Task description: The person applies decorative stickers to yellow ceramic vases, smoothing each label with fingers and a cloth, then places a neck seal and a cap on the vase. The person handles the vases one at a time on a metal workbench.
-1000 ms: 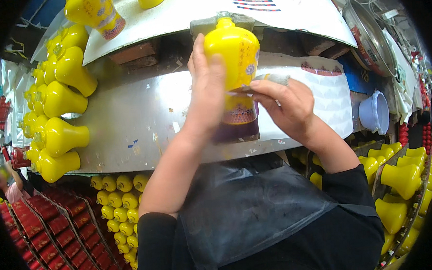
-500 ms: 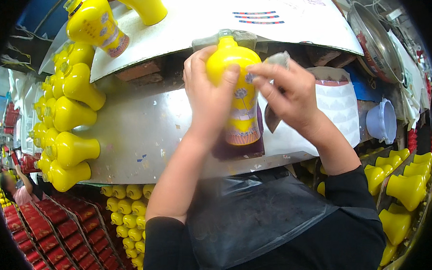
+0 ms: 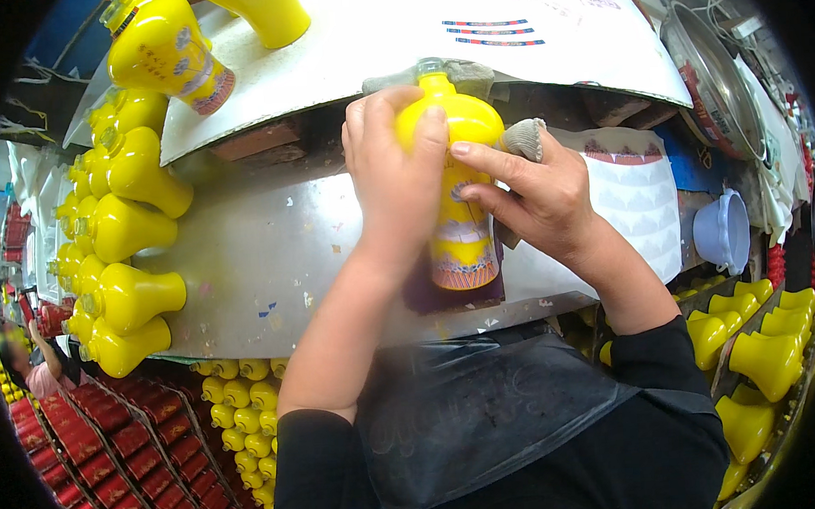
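A glossy yellow bottle (image 3: 467,249) with a clear neck and purple flower decals lies on a dark purple cloth (image 3: 419,289), its neck pointing away from me. My left hand (image 3: 390,159) is closed around its shoulder on the left side, thumb on top. My right hand (image 3: 542,183) presses its index finger and thumb against the bottle's decorated front. Its other fingers are curled around a grey ribbed cloth (image 3: 523,141), which pokes out above and below the hand. Behind the bottle's neck lies another grey cloth (image 3: 474,74).
Yellow bottles (image 3: 134,223) lie stacked at the left. A decorated bottle (image 3: 162,55) rests on the white board (image 3: 377,26), which bears three narrow strips (image 3: 488,32). Right are a decal sheet (image 3: 631,215) and a lavender bucket (image 3: 721,231). Further left, a person (image 3: 40,366) is near red boxes (image 3: 104,436).
The right index finger and thumb have come down from a pinch onto the bottle's front. The grey cloth in that hand shows more clearly. My left hand keeps its grip.
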Motion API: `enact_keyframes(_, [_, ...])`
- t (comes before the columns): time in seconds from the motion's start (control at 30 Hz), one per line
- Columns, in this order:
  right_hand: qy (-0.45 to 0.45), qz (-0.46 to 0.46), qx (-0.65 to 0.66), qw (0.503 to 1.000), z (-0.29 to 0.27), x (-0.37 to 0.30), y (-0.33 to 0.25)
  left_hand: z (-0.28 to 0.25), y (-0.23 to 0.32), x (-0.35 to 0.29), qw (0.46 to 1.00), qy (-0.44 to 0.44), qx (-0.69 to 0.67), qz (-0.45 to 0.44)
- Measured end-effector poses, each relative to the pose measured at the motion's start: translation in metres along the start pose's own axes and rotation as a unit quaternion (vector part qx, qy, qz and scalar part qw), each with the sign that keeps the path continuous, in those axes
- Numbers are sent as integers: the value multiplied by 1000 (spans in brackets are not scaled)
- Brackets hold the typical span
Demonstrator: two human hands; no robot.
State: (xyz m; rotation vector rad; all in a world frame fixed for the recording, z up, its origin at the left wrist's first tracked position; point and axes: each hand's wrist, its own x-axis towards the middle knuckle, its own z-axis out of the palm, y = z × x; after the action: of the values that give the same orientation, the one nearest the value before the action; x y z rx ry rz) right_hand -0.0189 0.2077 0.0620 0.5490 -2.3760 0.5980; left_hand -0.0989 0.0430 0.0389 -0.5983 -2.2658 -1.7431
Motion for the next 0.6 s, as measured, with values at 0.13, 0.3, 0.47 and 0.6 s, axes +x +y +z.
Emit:
enact_keyframes(0.13, [2,-2,4,1000,0,1,1,2,0,1,1000,9,-15,0])
enact_keyframes(0.3, [-49,14,-25,998,-10,8,-6,3,-3,-1,999,14,-41,-16])
enact_keyframes(0.47, [-100,5,-68,993,-20,27,-7,1,-9,-6,995,7,-96,-9])
enact_keyframes(0.6, [-148,38,-74,985,-25,34,0,1,-15,-16,996,9,-11,93])
